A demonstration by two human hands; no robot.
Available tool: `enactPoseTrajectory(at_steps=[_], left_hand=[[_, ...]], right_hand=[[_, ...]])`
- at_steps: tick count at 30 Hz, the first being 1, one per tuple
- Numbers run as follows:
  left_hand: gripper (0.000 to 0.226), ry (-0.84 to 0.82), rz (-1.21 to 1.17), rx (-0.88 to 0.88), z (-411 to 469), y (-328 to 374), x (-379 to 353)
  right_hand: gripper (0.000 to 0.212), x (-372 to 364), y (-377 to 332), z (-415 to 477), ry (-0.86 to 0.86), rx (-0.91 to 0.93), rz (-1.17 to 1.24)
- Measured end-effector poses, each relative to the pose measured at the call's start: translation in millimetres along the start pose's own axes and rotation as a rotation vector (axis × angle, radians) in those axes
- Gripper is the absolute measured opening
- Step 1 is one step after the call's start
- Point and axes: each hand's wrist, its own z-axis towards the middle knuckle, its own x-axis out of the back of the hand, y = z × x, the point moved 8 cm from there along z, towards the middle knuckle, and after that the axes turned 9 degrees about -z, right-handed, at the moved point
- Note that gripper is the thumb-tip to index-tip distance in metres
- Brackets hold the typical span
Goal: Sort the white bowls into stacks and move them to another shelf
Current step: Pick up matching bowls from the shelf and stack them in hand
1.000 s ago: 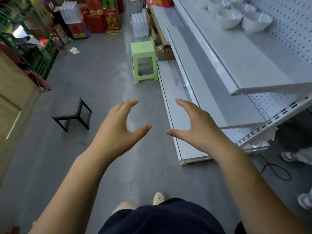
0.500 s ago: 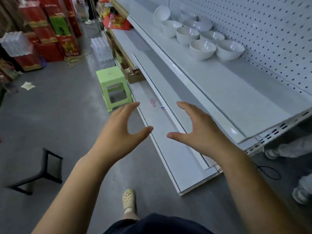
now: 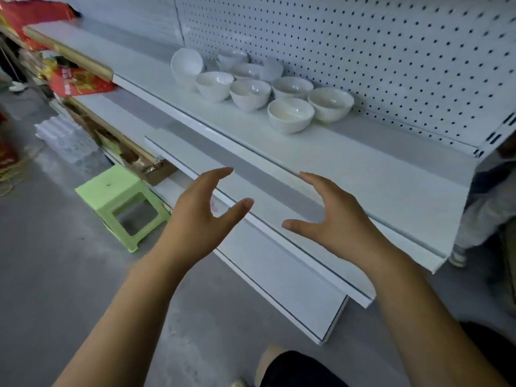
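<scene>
Against the pegboard wall (image 3: 363,51), a white rack of 3 stepped shelves is seen. On the top shelf (image 3: 363,169), towards its back and well away from its front edge, the white bowls (image 3: 251,93) are gathered loose (roughly 9 can be counted; the rear ones are blurred). None is stacked yet, and a tipped bowl (image 3: 186,64) at the left end is lying on its side beside its neighbours. A green stool (image 3: 117,188) is stood on the floor beside the lowest shelf (image 3: 279,280). Both hands are held out over the middle shelf (image 3: 268,208), well short of the bowls: the left hand (image 3: 201,216) and the right hand (image 3: 335,222) are each spread, fingers and thumb apart, with nothing held.

Sorting is judged not to have begun. Trouble would most likely be caused by the crowding: if the nearest bowl (image 3: 290,114) is lifted carelessly, its neighbours could be knocked, and the tipped bowl could be set rolling. Glazed ware may also be let slip, or an over-tall stack toppled while it is carried.
</scene>
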Motion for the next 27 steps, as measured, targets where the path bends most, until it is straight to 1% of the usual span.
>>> enactPoseTrajectory(at_steps=[5,12,15,19,22,24,27], left_hand=[[0.064,-0.063,-0.049,0.028,56,-28,-22],[0.068,-0.072,-0.159,0.033,145,-32,-54],[0.07,-0.097,-0.208,0.032,189,-30,-71],[0.071,-0.114,-0.305,0.048,239,-34,-95],[0.062,-0.078,-0.413,0.08,264,-41,-112],[0.054,-0.033,-0.516,0.139,275,-46,-120],[0.041,0.002,-0.647,0.171,282,-52,-130]], right_hand=[[0.085,15,25,35,0.071,-0.14,0.032],[0.064,36,62,109,0.224,-0.252,0.075],[0.064,46,76,149,0.279,-0.273,0.05],[0.063,67,97,196,0.389,-0.362,0.015],[0.064,72,112,225,0.397,-0.414,-0.007],[0.063,68,125,240,0.388,-0.448,-0.004],[0.06,57,142,257,0.393,-0.442,-0.043]])
